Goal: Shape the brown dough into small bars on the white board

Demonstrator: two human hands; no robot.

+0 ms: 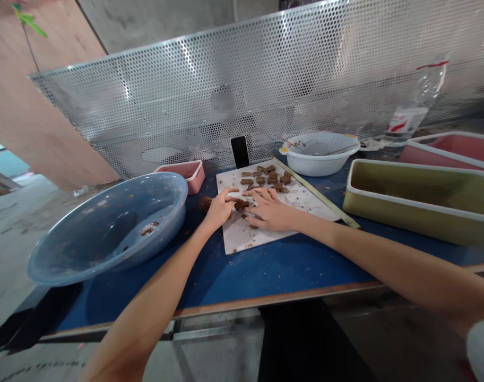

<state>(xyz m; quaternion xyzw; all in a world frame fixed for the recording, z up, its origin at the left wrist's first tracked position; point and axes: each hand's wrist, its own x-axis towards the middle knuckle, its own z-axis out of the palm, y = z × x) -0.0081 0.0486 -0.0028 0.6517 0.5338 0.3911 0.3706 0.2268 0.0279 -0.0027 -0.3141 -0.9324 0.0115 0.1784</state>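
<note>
My left hand (pixel 219 207) and my right hand (pixel 269 210) meet over a white board (pixel 242 241) on the blue table. Between their fingertips sits a small brown lump of dough (pixel 241 203), which both hands pinch and press. Several shaped brown pieces (pixel 266 178) lie in rows at the board's far end. Another brown lump (pixel 205 202) rests on the table just left of the board. A thin wooden stick (pixel 321 195) lies along the board's right edge.
A large blue basin (pixel 106 228) with crumbs stands at the left, a small pink box (pixel 186 172) behind it. A phone (pixel 239 152) leans on the perforated metal screen. A white bowl (pixel 319 154), a plastic bottle (pixel 413 111), a yellow tray (pixel 421 199) and a pink tray (pixel 452 148) stand at the right.
</note>
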